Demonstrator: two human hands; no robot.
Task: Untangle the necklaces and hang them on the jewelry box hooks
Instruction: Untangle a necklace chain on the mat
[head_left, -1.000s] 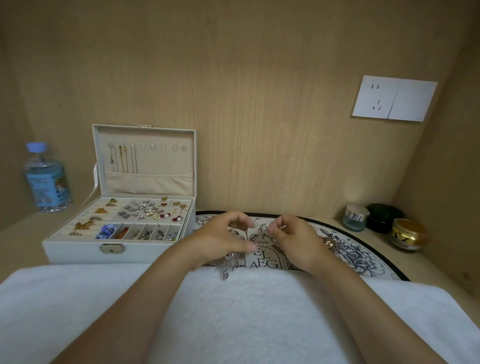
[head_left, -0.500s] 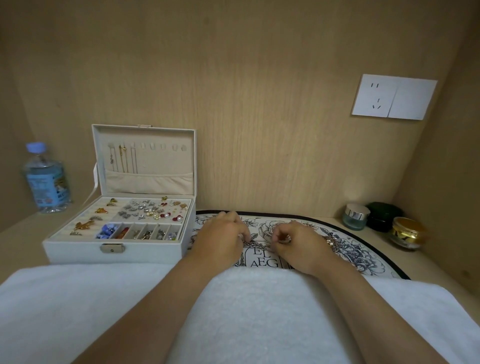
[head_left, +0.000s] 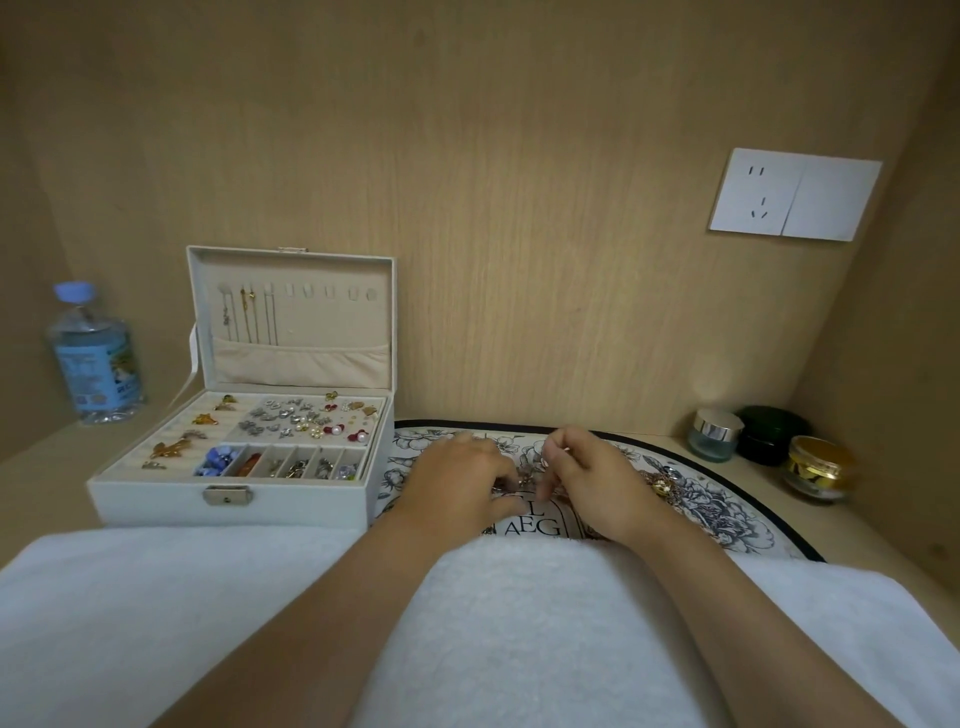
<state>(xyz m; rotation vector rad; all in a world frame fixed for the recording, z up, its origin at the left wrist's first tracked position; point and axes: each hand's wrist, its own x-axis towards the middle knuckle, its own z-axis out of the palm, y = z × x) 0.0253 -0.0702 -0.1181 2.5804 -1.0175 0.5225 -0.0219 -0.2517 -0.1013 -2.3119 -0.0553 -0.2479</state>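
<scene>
1. Nearest to me, a white towel (head_left: 519, 639) lay across the front of the wooden top, and both my forearms rested on it, reaching forward.
2. Just past the towel's far edge, my left hand (head_left: 457, 486) sat knuckles-up over the floral mat (head_left: 727, 512). Its fingers were curled in narrow, the tips pinching the tangle of necklaces (head_left: 522, 480).
3. Close beside it, my right hand (head_left: 592, 483) was curled too, thumb and forefinger nipped together on the same tangle. Only a few silver glints showed between my two hands; my fingers hid the rest.
4. Just to the right of my right hand, a gold cluster (head_left: 662, 487) of chain lay on the mat. I could not tell whether it was joined to the tangle.
5. Left of the mat, the jewelry box (head_left: 234, 506) stood open, its front wall just beside the towel. Its tray was full of small earrings and charms.
6. In the upright lid ran a row of hooks (head_left: 311, 293). Thin hung chains (head_left: 249, 319) dropped from the leftmost ones down to the lid's pocket.
7. Farther back on the left, a water bottle (head_left: 93, 358) stood near the wall.
8. In the right corner sat a clear jar (head_left: 714, 436), a dark green jar (head_left: 774, 434) and a gold jar (head_left: 818, 467), close together.
9. Farthest off, a white wall socket (head_left: 795, 195) was fixed high on the back panel.
</scene>
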